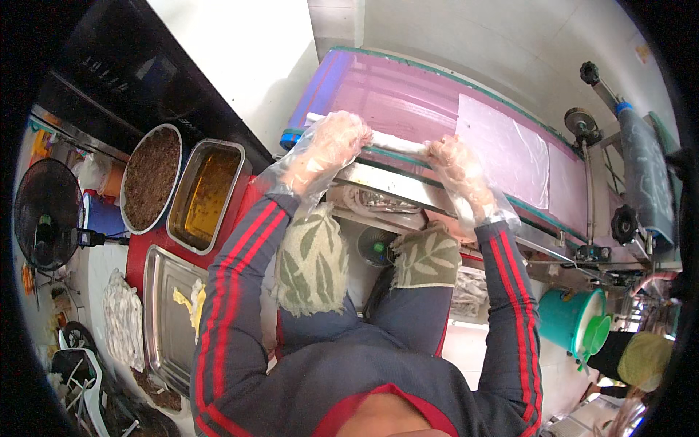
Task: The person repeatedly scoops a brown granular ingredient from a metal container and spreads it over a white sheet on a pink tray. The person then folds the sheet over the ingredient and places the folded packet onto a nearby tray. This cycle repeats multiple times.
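Observation:
Both hands wear clear plastic gloves and are at the near edge of a pink conveyor belt (pixel 404 104). A long white strip, perhaps dough, (pixel 397 143) lies along that edge. My left hand (pixel 341 134) has its fingers curled around the strip near its left end, which sticks out past the hand. My right hand (pixel 450 155) closes on the strip's right end. To the right of the strip, a thin translucent sheet (pixel 502 147) lies flat on the belt.
At left stand a bowl of brown crumbly filling (pixel 153 177), a metal pan of yellow oil (pixel 210 191) and an empty-looking steel tray (pixel 169 317). A black fan (pixel 48 214) is farther left. Machine knobs (pixel 623 224) and a teal bucket (pixel 568 322) are at right.

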